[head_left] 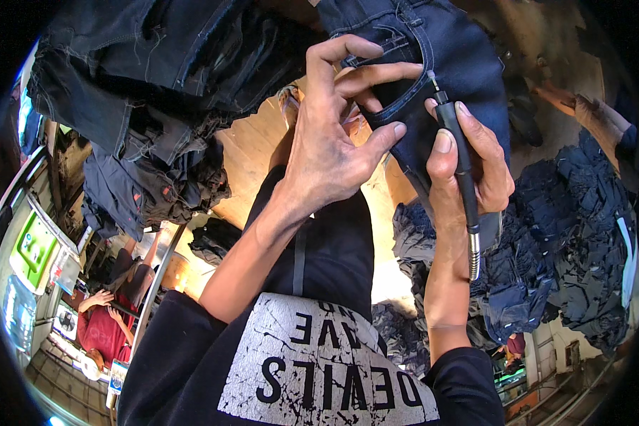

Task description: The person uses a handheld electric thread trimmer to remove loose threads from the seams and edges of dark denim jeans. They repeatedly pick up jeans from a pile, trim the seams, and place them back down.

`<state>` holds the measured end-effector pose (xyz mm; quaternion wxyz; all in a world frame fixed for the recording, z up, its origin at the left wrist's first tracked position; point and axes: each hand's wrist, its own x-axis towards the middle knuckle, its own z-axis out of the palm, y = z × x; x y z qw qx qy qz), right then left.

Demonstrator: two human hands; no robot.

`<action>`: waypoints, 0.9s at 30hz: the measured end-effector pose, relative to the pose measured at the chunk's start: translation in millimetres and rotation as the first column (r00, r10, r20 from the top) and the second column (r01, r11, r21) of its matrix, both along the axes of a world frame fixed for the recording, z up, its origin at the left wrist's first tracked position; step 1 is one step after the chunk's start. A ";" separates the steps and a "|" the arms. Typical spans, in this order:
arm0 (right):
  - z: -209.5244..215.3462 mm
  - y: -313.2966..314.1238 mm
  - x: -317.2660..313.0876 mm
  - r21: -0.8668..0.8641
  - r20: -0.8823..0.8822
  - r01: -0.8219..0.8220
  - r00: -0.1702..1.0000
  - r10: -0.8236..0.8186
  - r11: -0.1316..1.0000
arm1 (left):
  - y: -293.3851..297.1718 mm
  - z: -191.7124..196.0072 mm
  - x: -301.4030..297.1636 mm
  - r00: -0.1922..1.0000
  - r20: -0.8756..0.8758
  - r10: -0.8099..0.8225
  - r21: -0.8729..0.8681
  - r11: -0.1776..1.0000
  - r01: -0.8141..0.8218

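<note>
A pair of dark blue jeans [468, 42] hangs in front of me, with its curved front pocket edge [409, 96] facing my hands. My left hand [334, 135] is at the pocket, its fingers apart. One fingertip rests near the pocket seam, and the thumb points across below the opening. My right hand [476, 160] is closed round a slim black rotary grinder handpiece [464, 167], held like a pen. A metal spring sleeve shows at its lower end. The small bit [432, 76] at its top is at the pocket's edge seam, right beside my left fingertip.
Dark trousers [170, 64] hang in a thick bundle at the upper left. Heaps of dark garments [532, 234] lie at the right, and more dark cloth [149, 184] hangs at the left. A person in a red shirt [110, 330] is at the lower left; another person's arm [589, 117] shows at the upper right.
</note>
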<state>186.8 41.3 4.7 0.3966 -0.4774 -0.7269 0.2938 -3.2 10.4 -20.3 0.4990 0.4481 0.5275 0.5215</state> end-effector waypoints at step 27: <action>-1.9 -4.3 4.3 0.029 -0.111 -0.165 0.980 0.167 0.986 | -17.7 -11.2 -1.8 0.997 -0.081 0.011 0.007 1.000 -0.010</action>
